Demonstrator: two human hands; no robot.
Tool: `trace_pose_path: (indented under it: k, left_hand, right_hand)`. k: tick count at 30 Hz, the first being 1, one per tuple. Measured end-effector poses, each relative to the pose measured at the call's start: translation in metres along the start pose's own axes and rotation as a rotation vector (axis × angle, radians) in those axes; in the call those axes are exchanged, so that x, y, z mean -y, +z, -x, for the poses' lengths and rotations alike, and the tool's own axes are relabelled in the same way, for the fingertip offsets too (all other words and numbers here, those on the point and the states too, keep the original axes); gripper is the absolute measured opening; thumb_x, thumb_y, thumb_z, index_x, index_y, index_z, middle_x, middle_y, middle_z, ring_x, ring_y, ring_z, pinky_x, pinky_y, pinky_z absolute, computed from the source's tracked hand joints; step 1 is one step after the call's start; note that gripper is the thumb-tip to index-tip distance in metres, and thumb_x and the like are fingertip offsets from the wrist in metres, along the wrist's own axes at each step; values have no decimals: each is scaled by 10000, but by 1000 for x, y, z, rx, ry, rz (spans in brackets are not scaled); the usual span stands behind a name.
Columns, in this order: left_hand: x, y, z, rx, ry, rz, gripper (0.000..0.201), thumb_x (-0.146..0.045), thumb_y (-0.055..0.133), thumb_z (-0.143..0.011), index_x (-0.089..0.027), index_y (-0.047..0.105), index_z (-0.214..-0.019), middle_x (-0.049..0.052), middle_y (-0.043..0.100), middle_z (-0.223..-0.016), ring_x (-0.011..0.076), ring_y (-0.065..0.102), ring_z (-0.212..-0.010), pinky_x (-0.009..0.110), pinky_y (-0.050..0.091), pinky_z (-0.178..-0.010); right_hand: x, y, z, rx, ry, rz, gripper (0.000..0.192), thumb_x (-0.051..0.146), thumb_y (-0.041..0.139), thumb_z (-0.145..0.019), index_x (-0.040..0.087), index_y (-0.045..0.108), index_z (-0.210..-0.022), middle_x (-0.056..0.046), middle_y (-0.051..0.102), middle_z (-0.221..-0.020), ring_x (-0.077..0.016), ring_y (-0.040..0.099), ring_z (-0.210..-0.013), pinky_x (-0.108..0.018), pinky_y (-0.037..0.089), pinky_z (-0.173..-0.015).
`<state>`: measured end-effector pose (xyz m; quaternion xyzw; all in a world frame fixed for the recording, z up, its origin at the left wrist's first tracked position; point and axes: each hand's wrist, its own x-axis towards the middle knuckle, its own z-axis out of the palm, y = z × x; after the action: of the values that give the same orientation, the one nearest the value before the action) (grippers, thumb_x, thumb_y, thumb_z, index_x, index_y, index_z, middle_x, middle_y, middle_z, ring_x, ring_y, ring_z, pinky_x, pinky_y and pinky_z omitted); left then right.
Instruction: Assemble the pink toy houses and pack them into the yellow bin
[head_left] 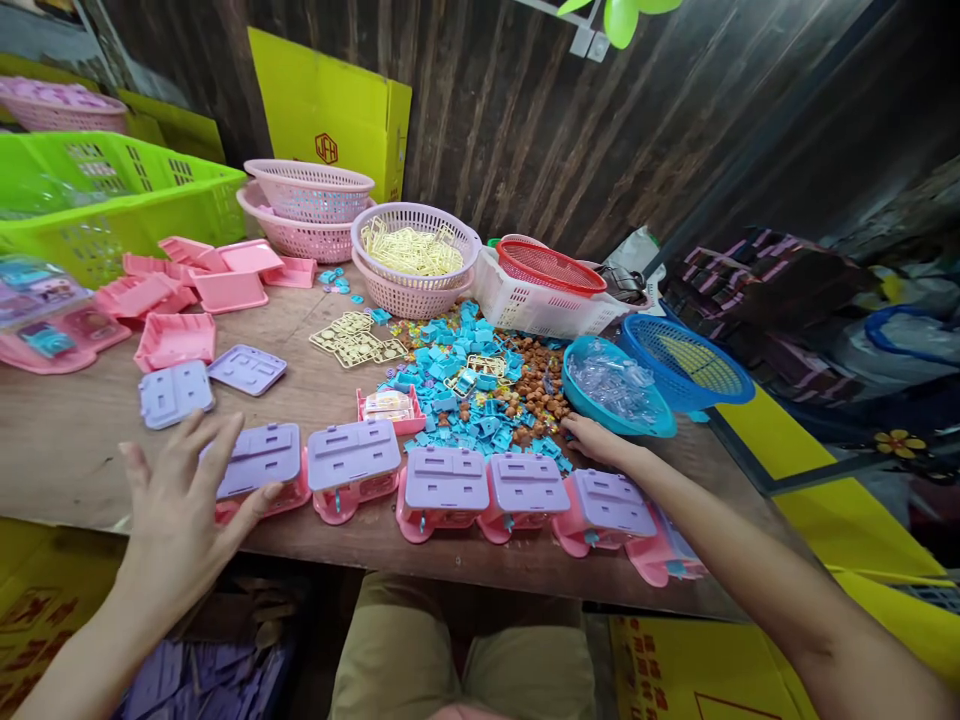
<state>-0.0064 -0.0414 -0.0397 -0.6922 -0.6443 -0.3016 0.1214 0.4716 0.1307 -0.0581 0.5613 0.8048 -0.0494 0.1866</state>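
Note:
A row of several pink toy bodies with purple lids (445, 482) stands along the near edge of the wooden table (67, 440). My left hand (180, 500) is spread open with its fingers resting on the leftmost purple-lidded piece (262, 462). My right hand (592, 438) reaches to the edge of a heap of small blue plastic parts (457, 385) and brown bits (536, 385), fingers curled down into them; whether it holds one I cannot tell.
Loose purple lids (176, 392) and pink trays (176, 340) lie at the left. Baskets stand behind: purple with yellow parts (414, 248), pink (307, 190), white with a red one (547, 285), teal with clear pieces (615, 385), blue (686, 360). A green crate (112, 200) is far left.

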Motion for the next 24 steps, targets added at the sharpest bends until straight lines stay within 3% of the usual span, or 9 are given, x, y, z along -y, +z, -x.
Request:
trace_pose_path:
  k: [5, 9, 12, 19, 24]
  left_hand:
    - [-12, 16, 10, -135, 180, 23, 612, -304, 475, -892, -280, 195, -1435, 128, 542, -1196, 327, 412, -1263, 592, 140, -1084]
    - [-29, 25, 12, -147, 294, 46, 576, -231, 509, -870, -209, 287, -1402, 151, 570, -1163, 320, 449, -1232, 576, 134, -1092]
    - [-40, 27, 12, -161, 353, 67, 547, -186, 529, -852, -177, 346, -1368, 159, 581, -1155, 315, 444, -1238, 571, 127, -1099]
    - [-52, 35, 10, -155, 395, 113, 498, -168, 534, -845, -176, 408, -1327, 138, 610, -1108, 303, 465, -1216, 563, 143, -1100]
    - [-73, 36, 6, -145, 415, 187, 411, -160, 522, -848, -152, 478, -1257, 142, 614, -1090, 294, 510, -1140, 509, 259, -1041]
  right_hand:
    - [-4, 1, 0, -6, -25, -2, 193, 60, 556, -765, 126, 579, -945, -134, 628, -995, -247, 593, -976, -286, 415, -784]
    - [-8, 2, 1, -29, -44, -3, 201, 77, 561, -774, 144, 575, -963, -106, 639, -987, -217, 604, -963, -258, 424, -775]
    - [-11, 4, 1, -60, -3, 17, 256, 87, 570, -768, 132, 562, -1020, -140, 601, -1070, -229, 603, -976, -273, 435, -777]
    - [-12, 6, 1, -31, 10, 48, 242, 75, 599, -776, 117, 585, -1014, -127, 609, -1107, -219, 585, -1034, -283, 445, -841]
    - [-3, 8, 0, -15, 44, 77, 179, 244, 566, -872, 117, 595, -995, -73, 628, -1038, -169, 607, -924, -360, 483, -835]
